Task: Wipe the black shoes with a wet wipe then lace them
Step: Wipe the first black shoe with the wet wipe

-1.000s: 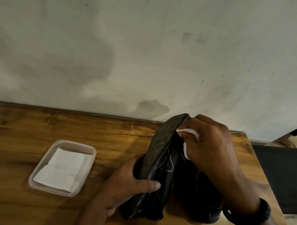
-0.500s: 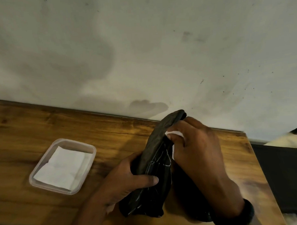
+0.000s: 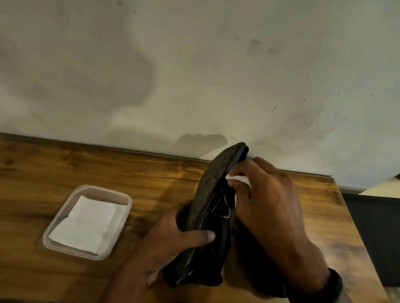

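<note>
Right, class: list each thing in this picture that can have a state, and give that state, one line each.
black shoe: tilted, far end raised, held.
wet wipe: bunched, pressed against the shoe.
left hand: grips the shoe's middle.
right hand: pinches the wipe.
plastic container: no lid on it, resting on the table.
folded white sheet: lying flat in the container.

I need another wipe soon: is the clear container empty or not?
Not empty. The clear container has no lid on it, and a white sheet lies flat inside it.
</note>
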